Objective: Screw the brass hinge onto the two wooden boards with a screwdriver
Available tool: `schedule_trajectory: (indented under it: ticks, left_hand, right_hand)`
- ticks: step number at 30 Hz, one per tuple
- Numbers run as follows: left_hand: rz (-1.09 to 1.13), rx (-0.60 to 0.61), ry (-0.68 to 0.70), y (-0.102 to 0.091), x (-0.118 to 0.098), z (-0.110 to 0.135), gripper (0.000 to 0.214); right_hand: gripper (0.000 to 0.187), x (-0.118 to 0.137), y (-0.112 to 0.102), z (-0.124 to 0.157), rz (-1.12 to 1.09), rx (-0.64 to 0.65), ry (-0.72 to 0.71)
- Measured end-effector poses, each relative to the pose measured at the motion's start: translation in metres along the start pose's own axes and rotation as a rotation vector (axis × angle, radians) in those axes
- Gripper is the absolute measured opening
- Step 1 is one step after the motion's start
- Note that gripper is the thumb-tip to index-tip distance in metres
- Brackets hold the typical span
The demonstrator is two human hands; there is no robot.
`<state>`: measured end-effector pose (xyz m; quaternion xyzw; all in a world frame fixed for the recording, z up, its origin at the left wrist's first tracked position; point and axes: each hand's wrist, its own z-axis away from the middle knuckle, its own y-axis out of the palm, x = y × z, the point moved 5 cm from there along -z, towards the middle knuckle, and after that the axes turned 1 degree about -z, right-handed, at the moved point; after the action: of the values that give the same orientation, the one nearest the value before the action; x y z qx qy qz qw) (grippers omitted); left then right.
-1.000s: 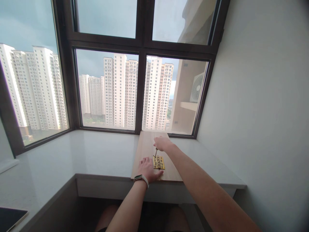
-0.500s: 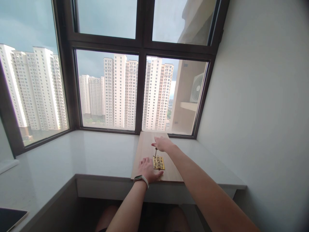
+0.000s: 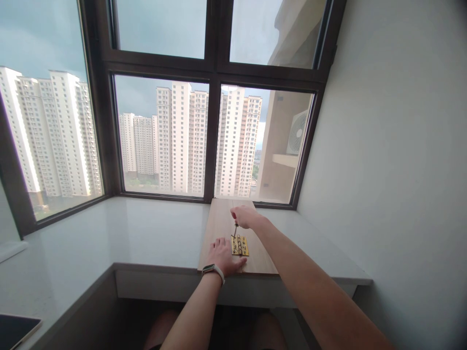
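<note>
A brass hinge (image 3: 241, 245) lies flat on a long wooden board (image 3: 221, 223) that rests on the white windowsill counter. My left hand (image 3: 223, 256) presses down flat on the board beside the hinge's left and near edges, fingers spread; a watch with a pale strap sits on its wrist. My right hand (image 3: 245, 216) is closed around the handle of a thin screwdriver (image 3: 235, 230), held upright with its tip on the hinge's far left part.
The white counter (image 3: 109, 238) wraps round a bay window with dark frames (image 3: 215, 121). A plain wall rises on the right. A dark tablet-like object (image 3: 16, 328) lies at the bottom left. My knees show under the counter's front edge.
My right hand's fingers shifted on the screwdriver handle: a finger stretched out half a second ago is curled back in. The left hand, hinge and board have not moved.
</note>
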<state>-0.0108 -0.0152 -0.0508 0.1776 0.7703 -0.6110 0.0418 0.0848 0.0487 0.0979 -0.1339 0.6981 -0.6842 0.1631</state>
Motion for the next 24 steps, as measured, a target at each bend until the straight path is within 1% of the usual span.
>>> schedule_trajectory:
  ticks: [1, 4, 6, 8, 11, 18, 21, 24]
  left_hand:
    - [0.0, -0.008, 0.003, 0.0001, 0.0002, -0.0002, 0.089]
    - [0.004, -0.045, 0.019, 0.0002, 0.0006, -0.0011, 0.087]
    - [0.009, -0.063, 0.027, 0.0002, 0.0007, -0.0016, 0.087]
    - [0.015, -0.063, 0.03, 0.0003, 0.0007, -0.0018, 0.088]
    - [0.021, -0.043, 0.024, 0.0003, 0.0009, -0.0016, 0.089]
    - [0.02, 0.003, 0.011, -0.0002, 0.001, -0.0005, 0.091]
    - [0.016, 0.02, 0.001, 0.0, 0.0012, -0.0007, 0.093]
    - [0.014, 0.014, 0.008, -0.0003, 0.0009, -0.0009, 0.093]
  right_hand:
    - [0.023, 0.0001, 0.001, 0.0002, -0.004, -0.006, 0.004]
    - [0.046, 0.0007, 0.0031, 0.001, 0.001, -0.038, 0.05]
    - [0.051, 0.0015, 0.003, 0.0014, 0.022, -0.068, 0.086]
    - [0.046, 0.0025, 0.0025, 0.0013, 0.047, -0.08, 0.108]
    - [0.035, 0.0039, 0.0027, -0.0001, 0.058, -0.058, 0.104]
    - [0.019, 0.0045, 0.0003, -0.001, 0.051, -0.002, 0.032]
    - [0.021, 0.0036, -0.0008, -0.0007, 0.065, 0.03, 0.005]
    - [0.026, 0.0018, -0.0009, -0.0007, 0.058, 0.039, 0.02]
